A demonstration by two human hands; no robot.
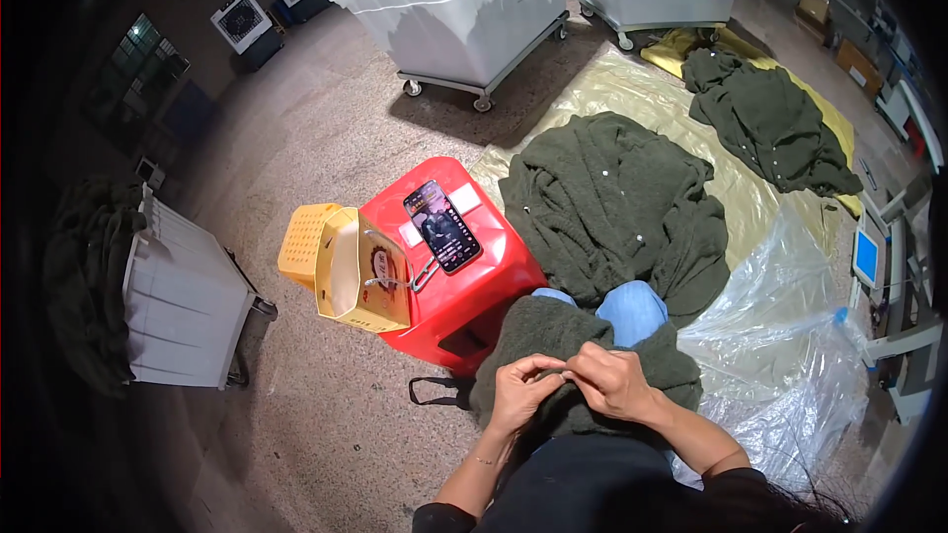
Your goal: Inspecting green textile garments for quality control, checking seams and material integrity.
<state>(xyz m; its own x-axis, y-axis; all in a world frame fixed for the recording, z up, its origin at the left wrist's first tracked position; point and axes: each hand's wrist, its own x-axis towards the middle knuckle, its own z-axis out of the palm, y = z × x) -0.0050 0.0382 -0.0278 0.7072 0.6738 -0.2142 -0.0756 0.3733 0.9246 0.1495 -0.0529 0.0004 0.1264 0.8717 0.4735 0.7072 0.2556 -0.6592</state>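
Note:
A dark green knitted garment (538, 333) lies bunched over my lap, across knees in light blue trousers. My left hand (520, 391) is closed above it, thumb and forefinger pinched together. Opposite, my right hand (612, 381) is also closed, its fingertips meeting those of the left. Whatever is between the fingertips is too small to make out. Just beyond my knees, a heap of the same dark green knitwear (612, 199) with small white specks rests on plastic sheeting (790, 281).
At my left, a red stool (509, 281) carries a lit phone (442, 227) and a small metal hook-like piece (424, 274). A yellow box (383, 311) stands against it. Wheeled bins (474, 30) are ahead, another bin (188, 306) at far left. More green knitwear (765, 123) lies ahead right.

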